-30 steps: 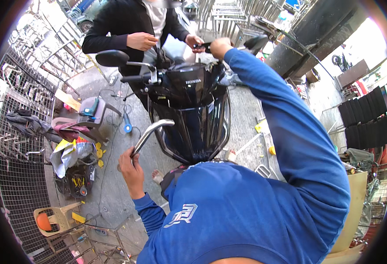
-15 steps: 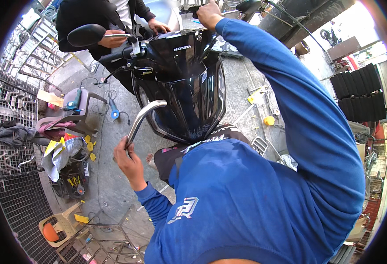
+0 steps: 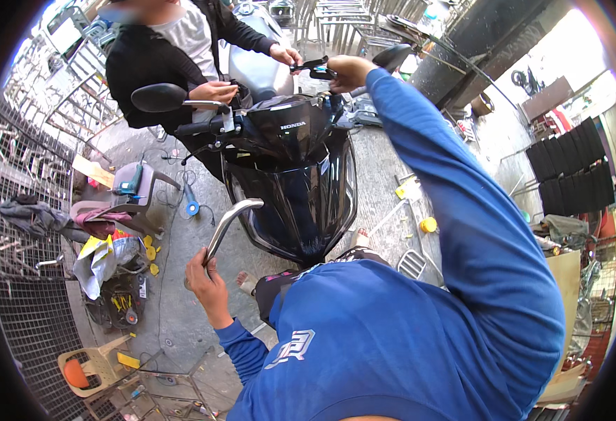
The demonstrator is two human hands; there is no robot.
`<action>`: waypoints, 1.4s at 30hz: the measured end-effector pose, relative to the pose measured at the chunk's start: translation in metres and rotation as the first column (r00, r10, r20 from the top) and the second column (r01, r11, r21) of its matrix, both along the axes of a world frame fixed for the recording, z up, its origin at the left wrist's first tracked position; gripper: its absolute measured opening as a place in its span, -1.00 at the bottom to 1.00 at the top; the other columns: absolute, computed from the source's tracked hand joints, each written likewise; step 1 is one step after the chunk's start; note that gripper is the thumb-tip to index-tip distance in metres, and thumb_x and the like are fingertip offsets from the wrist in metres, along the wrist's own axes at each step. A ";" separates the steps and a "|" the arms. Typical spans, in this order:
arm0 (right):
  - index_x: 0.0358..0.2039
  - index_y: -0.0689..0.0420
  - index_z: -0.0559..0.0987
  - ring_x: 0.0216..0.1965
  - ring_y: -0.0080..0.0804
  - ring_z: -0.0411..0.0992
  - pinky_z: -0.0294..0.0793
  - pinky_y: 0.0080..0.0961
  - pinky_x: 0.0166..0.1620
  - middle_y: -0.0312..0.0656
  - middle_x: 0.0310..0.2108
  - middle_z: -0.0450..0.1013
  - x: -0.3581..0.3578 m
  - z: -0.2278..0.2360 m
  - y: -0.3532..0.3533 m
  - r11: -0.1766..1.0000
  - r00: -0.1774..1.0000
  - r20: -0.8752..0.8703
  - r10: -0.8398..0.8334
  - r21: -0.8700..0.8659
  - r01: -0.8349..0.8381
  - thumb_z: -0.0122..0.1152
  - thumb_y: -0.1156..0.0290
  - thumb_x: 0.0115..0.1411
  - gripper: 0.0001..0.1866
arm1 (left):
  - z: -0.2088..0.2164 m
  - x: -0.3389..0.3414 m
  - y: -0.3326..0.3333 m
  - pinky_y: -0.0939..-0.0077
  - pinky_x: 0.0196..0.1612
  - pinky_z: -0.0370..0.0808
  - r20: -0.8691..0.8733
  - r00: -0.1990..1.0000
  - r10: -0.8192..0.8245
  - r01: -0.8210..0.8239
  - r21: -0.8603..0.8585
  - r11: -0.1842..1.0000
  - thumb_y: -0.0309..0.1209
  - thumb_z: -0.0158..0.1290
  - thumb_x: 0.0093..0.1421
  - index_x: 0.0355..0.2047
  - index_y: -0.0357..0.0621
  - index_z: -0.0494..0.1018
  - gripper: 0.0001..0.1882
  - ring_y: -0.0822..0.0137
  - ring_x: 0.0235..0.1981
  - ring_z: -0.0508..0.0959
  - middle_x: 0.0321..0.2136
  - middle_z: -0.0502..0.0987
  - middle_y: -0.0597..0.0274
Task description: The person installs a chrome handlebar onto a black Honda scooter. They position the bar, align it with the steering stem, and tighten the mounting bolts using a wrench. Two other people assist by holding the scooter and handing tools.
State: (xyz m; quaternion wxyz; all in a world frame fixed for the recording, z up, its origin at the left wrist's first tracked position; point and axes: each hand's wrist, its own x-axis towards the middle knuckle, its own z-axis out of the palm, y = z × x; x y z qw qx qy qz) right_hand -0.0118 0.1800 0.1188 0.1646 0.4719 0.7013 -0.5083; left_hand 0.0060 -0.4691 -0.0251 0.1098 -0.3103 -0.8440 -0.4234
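My left hand is wrapped round the lower end of a bent, shiny metal tube, whose curved top points right. In front of me stands a glossy black scooter, its front panel facing me. My right hand, stretched out past the scooter's right handlebar, is closed on a small black part. A co-worker's hand is at the other end of that part. Its exact kind is hard to make out.
A co-worker in a dark jacket stands behind the scooter at the left. A plastic chair bears a teal power tool. An angle grinder and cords lie on the floor. Wire mesh panels line the left; a metal frame lies right.
The co-worker has straightened and brought a hand from the scooter to the black part at my right hand. The scooter appears lower in view; my left hand still grips the tube.
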 end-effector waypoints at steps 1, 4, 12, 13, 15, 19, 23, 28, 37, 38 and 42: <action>-0.13 0.19 0.53 -0.35 -0.27 0.65 0.74 -0.35 -0.36 -0.07 -0.36 0.59 0.000 -0.014 -0.007 0.965 0.956 -0.142 -0.257 -0.099 0.244 -0.05 0.20 0.51 -0.68 | 0.001 -0.001 0.004 0.14 0.04 0.53 -0.015 1.000 -0.003 0.003 -0.004 1.000 -0.43 0.17 0.46 0.11 -0.19 0.57 -0.74 0.00 -0.05 0.64 -0.08 0.66 0.04; -0.03 0.24 0.46 -0.18 -0.06 0.68 0.84 -0.16 -0.24 0.04 -0.15 0.57 -0.015 -0.046 -0.023 0.825 0.691 -0.450 -0.565 -0.298 0.480 -0.09 0.41 0.50 -0.79 | 0.002 -0.005 0.013 0.18 0.00 0.58 -0.061 0.998 -0.016 0.015 -0.006 1.000 -0.37 0.16 0.50 0.12 -0.23 0.56 -0.72 -0.01 -0.07 0.67 -0.07 0.65 0.00; -0.36 -0.11 0.37 -0.72 -0.55 0.11 0.03 -0.49 -0.66 -0.35 -0.61 0.16 -0.058 -0.091 -0.006 0.146 -0.060 -0.262 -0.963 -0.697 0.702 0.09 0.41 0.36 -0.85 | 0.002 -0.013 0.005 0.14 0.01 0.55 0.002 0.998 -0.055 0.055 0.073 0.996 -0.39 0.16 0.48 0.09 -0.25 0.57 -0.74 -0.03 -0.07 0.65 -0.07 0.65 -0.01; -0.36 -0.11 0.39 -0.73 -0.55 0.11 0.03 -0.48 -0.67 -0.36 -0.61 0.18 -0.060 -0.095 -0.003 0.209 -0.009 -0.339 -0.941 -0.598 0.774 0.12 0.33 0.39 -0.85 | 0.002 -0.013 0.001 0.14 0.01 0.55 0.017 0.998 -0.056 0.054 0.081 0.995 -0.39 0.16 0.48 0.08 -0.26 0.57 -0.74 -0.03 -0.07 0.65 -0.07 0.65 -0.01; -0.33 -0.08 0.46 -0.72 -0.52 0.16 0.09 -0.43 -0.65 -0.34 -0.58 0.25 -0.051 -0.106 -0.002 0.431 0.205 -0.467 -0.860 -0.451 0.782 0.16 0.17 0.43 -0.80 | -0.001 -0.014 -0.008 0.14 0.01 0.55 0.032 0.999 -0.044 0.041 0.088 0.995 -0.40 0.16 0.48 0.08 -0.26 0.57 -0.74 -0.03 -0.07 0.65 -0.08 0.65 -0.01; -0.36 -0.09 0.46 -0.74 -0.54 0.14 0.08 -0.44 -0.66 -0.38 -0.61 0.22 -0.040 -0.096 -0.010 0.592 0.399 -0.505 -0.765 -0.308 0.745 0.15 0.12 0.45 -0.75 | -0.010 -0.021 -0.022 0.14 0.00 0.55 0.020 1.000 -0.016 0.015 0.066 0.998 -0.40 0.16 0.48 0.08 -0.26 0.56 -0.75 -0.01 -0.07 0.65 -0.09 0.65 0.00; -0.44 -0.12 0.39 -0.78 -0.61 0.04 -0.03 -0.49 -0.71 -0.49 -0.69 0.10 -0.028 -0.073 -0.028 0.631 0.410 -0.522 -0.748 -0.366 0.684 0.11 0.15 0.47 -0.71 | -0.022 -0.030 -0.027 0.15 0.01 0.56 0.025 0.997 -0.066 0.065 0.056 0.996 -0.41 0.16 0.49 0.09 -0.26 0.56 -0.75 -0.01 -0.07 0.66 -0.07 0.65 0.00; -0.47 -0.14 0.33 -0.79 -0.63 -0.01 -0.07 -0.52 -0.71 -0.54 -0.72 0.03 -0.017 -0.072 -0.036 0.668 0.377 -0.557 -0.740 -0.544 0.507 0.08 0.17 0.48 -0.68 | -0.031 -0.026 -0.024 0.15 0.01 0.56 0.095 0.993 -0.064 0.056 0.082 0.995 -0.44 0.17 0.47 0.09 -0.24 0.57 -0.75 -0.02 -0.07 0.66 -0.07 0.66 -0.01; -0.14 0.18 0.71 -0.41 -0.49 0.56 0.55 -0.47 -0.29 -0.27 -0.42 0.59 0.130 0.010 -0.172 0.928 0.697 -0.612 0.372 0.224 -0.299 0.13 -0.15 0.53 -0.43 | 0.065 -0.013 0.077 0.18 0.02 0.58 0.051 0.854 -0.518 0.517 0.023 0.855 -0.59 0.27 0.27 0.06 -0.23 0.59 -0.66 -0.01 -0.07 0.68 -0.08 0.68 0.01; -0.06 0.16 0.72 -0.29 -0.40 0.62 0.60 -0.40 -0.17 -0.23 -0.37 0.64 0.159 0.029 -0.182 0.843 0.669 -0.526 0.525 0.213 -0.494 0.12 -0.17 0.53 -0.42 | 0.080 -0.002 0.101 0.19 0.03 0.60 0.043 0.807 -0.589 0.590 0.000 0.808 -0.61 0.27 0.26 0.07 -0.24 0.59 -0.65 0.00 -0.07 0.68 -0.08 0.68 0.01; 0.01 0.22 0.64 -0.25 0.09 0.64 0.62 -0.08 -0.12 0.01 -0.29 0.65 0.268 0.070 -0.184 0.604 0.384 -0.468 0.796 0.570 -0.557 0.26 -0.08 0.47 -0.47 | 0.116 0.072 0.215 0.12 0.06 0.57 0.087 0.586 -0.805 0.809 -0.004 0.588 -0.67 0.28 0.15 0.06 -0.21 0.59 -0.57 -0.02 -0.05 0.66 -0.06 0.70 0.06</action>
